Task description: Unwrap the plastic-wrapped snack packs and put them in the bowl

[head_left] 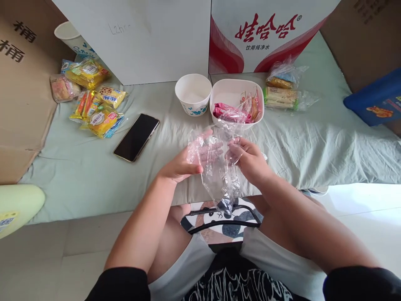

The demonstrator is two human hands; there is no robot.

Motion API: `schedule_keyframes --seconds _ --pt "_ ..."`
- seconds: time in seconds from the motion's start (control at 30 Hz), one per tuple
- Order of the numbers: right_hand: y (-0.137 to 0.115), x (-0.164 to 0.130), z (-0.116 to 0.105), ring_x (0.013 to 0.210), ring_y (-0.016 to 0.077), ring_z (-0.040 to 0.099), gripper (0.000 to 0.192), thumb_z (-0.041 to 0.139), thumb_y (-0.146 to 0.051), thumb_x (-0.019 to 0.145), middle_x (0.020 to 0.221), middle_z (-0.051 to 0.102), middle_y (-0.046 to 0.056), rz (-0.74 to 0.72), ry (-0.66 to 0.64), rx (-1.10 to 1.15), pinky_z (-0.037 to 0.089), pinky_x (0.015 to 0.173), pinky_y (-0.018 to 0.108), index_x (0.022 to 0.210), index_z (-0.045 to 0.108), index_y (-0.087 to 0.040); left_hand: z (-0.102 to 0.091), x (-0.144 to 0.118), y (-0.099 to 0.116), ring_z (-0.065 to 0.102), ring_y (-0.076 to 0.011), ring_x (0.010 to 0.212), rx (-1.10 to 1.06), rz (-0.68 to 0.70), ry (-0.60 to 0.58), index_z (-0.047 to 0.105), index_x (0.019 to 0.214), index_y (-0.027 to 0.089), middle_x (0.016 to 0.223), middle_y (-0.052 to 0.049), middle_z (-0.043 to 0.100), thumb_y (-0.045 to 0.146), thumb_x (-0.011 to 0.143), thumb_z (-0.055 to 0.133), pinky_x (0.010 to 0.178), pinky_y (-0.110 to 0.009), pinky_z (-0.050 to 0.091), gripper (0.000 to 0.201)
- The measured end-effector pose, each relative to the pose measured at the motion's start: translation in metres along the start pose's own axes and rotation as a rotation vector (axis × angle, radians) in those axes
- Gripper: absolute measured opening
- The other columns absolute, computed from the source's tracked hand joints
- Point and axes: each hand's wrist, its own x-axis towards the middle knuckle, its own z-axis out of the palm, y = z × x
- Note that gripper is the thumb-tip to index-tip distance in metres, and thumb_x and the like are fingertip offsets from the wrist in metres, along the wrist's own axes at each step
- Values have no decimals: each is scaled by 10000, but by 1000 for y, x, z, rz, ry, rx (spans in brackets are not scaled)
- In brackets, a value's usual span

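A thin, crumpled clear plastic bag hangs between my two hands above the front edge of the cloth-covered surface. Its lower end dangles over my lap. My left hand has its fingers stretched out, with the clear film over them and the thumb apart. Whether those fingers are inside the bag or behind it, I cannot tell. My right hand pinches the bag's right side between thumb and fingers. Just beyond stands a white square bowl holding a pink snack packet and small clear-wrapped items.
A paper tub stands left of the bowl. A phone and several wrapped snacks lie to the left. More packets lie right. Cartons wall the back; a blue package leans at far right.
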Motion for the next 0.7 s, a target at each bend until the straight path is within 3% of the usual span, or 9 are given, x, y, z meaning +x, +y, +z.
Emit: schedule_keyframes --seconds 0.13,0.23,0.33,0.47,0.57,0.63,0.7 --pt "-2 0 3 506 91 544 358 835 -437 720 595 555 -71 78 50 203 475 511 244 851 573 -230 3 -3 8 428 -439 1535 66 -45 -123 280 1657 423 1662 -141 460 524 495 1016 1235 -594 384 1380" --pt "-3 1 5 497 94 556 382 850 -385 683 589 565 -75 150 85 331 447 492 226 884 562 -233 4 -3 7 474 -418 1509 109 -100 -201 233 1667 429 1644 -141 482 432 561 1010 1194 -566 432 1352" --pt "1 1 6 506 102 572 375 829 -383 703 596 574 -70 193 31 322 452 496 229 905 551 -234 4 1 1 613 -377 1384 111 -56 -25 281 1650 395 1554 -160 576 378 683 956 1131 -525 493 1180" --pt "9 -1 6 528 118 577 317 736 -437 790 634 572 -55 183 -37 144 498 527 269 949 548 -237 2 8 -2 766 -230 996 128 53 239 552 1439 292 1260 -112 749 423 690 945 855 -331 604 856" --pt "11 -3 4 659 134 631 448 789 -355 725 866 674 -6 32 -18 -45 549 604 292 1094 557 -249 1 9 0 702 -131 674 172 66 305 635 1242 235 1057 -73 783 504 688 926 529 -220 509 681" --pt "10 -3 2 761 140 648 542 827 -326 680 1043 689 27 -108 9 -131 571 668 299 1147 561 -253 0 8 2 649 -104 561 221 37 319 634 1196 222 970 -55 782 518 689 918 415 -200 403 653" --pt "8 -2 1 750 127 635 426 798 -411 734 1051 671 30 -174 13 -157 567 670 296 1054 576 -239 0 6 3 633 -99 508 272 -7 311 624 1206 224 937 -48 785 514 690 915 370 -201 341 659"
